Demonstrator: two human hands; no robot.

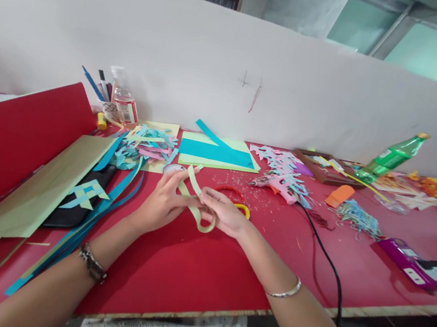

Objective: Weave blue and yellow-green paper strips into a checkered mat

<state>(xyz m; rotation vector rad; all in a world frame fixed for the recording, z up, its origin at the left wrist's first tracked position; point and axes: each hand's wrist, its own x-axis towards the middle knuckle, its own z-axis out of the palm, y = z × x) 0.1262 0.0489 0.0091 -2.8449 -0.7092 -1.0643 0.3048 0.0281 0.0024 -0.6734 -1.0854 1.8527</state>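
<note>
A pale yellow-green paper strip (204,227) is bent into loops between my two hands, above the middle of the red table. My left hand (165,197) pinches the strip, with the index finger and thumb stretched along it. My right hand (223,213) grips the strip's other part between thumb and fingers, close to the left fingertips. Just beyond the hands lie scissors with red and yellow handles (242,209), partly hidden by my right hand. A roll of tape (174,168) shows behind my left hand.
A pink glue gun (281,189) with a black cord lies right. Blue and yellow paper sheets (216,153) lie ahead. Cut paper piles (143,144), a black phone (77,209) and blue strips (108,212) are left. A green bottle (391,158) and purple power strip (412,262) stand right.
</note>
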